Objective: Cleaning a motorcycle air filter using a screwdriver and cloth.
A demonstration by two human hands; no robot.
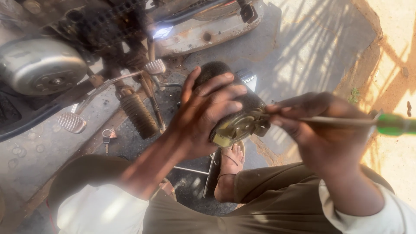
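The left hand (pixel 208 112) is closed around a dark round engine part (pixel 236 115), fingers curled over its top. Just right of this part, the right hand (pixel 320 130) grips a screwdriver (pixel 346 122) with a green handle; its tip seems to touch the part's metal base. Beyond the part stands a motorcycle (pixel 65 56), its ribbed footpeg (pixel 138 115) and small keys (pixel 107 138) to the left.

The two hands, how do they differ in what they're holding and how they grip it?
The left hand wraps its spread fingers over a dark, rounded motor-like part, while the right hand pinches the thin metal shaft of a screwdriver. The left hand grips something bulky from the side; the right hand holds a slim tool with a green handle, its tip at the part's brassy end. Both have white sleeves.
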